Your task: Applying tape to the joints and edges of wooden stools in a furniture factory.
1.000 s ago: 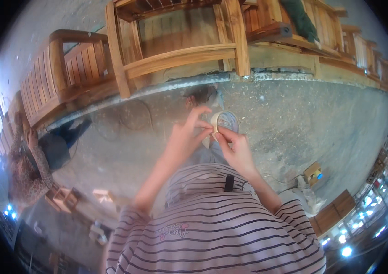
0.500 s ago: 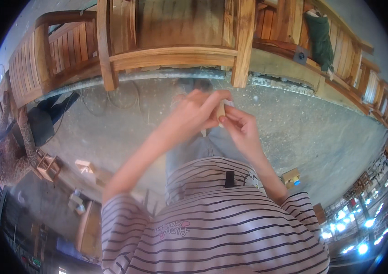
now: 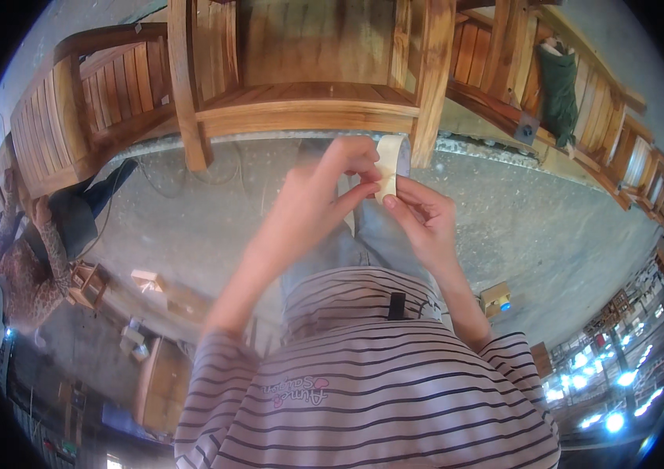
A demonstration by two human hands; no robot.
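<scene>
In front of my body I hold up a pale cream roll of masking tape, seen nearly edge-on. My right hand is closed on its lower right side, thumb and fingers gripping the ring. From the left, my left hand pinches at the roll's left edge, thumb and forefinger close together. Whether a loose tape end lies between those fingers is too small to make out. A narrow pale strip shows just below the left fingers.
A wooden bench frame stands directly ahead. More slatted wooden furniture lines the left, and a green cloth drapes over pieces at the right. Another person works at the far left. A small wooden box sits on the concrete floor.
The tape roll has turned and risen slightly, so more of its ring shows. My left fingers have shifted from over its top to its left edge; my right hand keeps its grip.
</scene>
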